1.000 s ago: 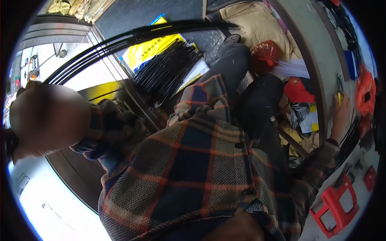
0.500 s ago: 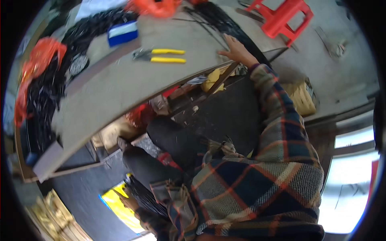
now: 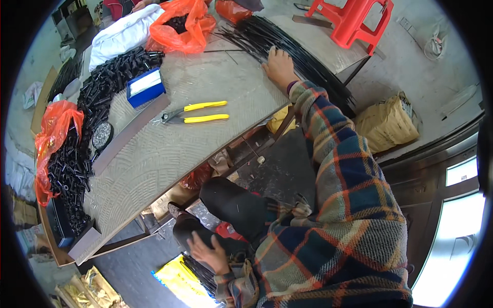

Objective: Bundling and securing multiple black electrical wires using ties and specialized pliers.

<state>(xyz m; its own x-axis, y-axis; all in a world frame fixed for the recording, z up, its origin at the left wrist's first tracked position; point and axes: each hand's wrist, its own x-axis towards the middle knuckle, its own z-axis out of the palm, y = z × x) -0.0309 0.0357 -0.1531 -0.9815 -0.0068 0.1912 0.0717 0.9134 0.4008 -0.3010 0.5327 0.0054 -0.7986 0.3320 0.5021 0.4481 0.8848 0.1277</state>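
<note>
My right hand (image 3: 281,68) rests at the table's right end, against the near edge of a spread bundle of long thin black strips (image 3: 300,51). Its thumb stands away from the bent fingers, and no strip shows in its grasp. Low in the view, my left hand (image 3: 209,255) is in the air with fingers apart, holding nothing. Just below it lies a yellow plastic bag (image 3: 179,280) with more black strips (image 3: 200,272) on top. Yellow-handled cutting pliers (image 3: 197,112) lie on the table (image 3: 154,149), jaws to the left.
Piled short black tubular pieces (image 3: 110,79) line the table's far left side, beside orange bags (image 3: 182,25). A blue box (image 3: 146,88), a round dark-rimmed object (image 3: 102,135) and a flat bar (image 3: 131,133) lie near. A red stool (image 3: 354,23) stands far right; a tan sack (image 3: 387,123) stands below.
My left hand has lifted off the yellow bag and moved up and right. My right hand has shifted left and its fingers have bent. The whole view has shifted, so table objects appear lower.
</note>
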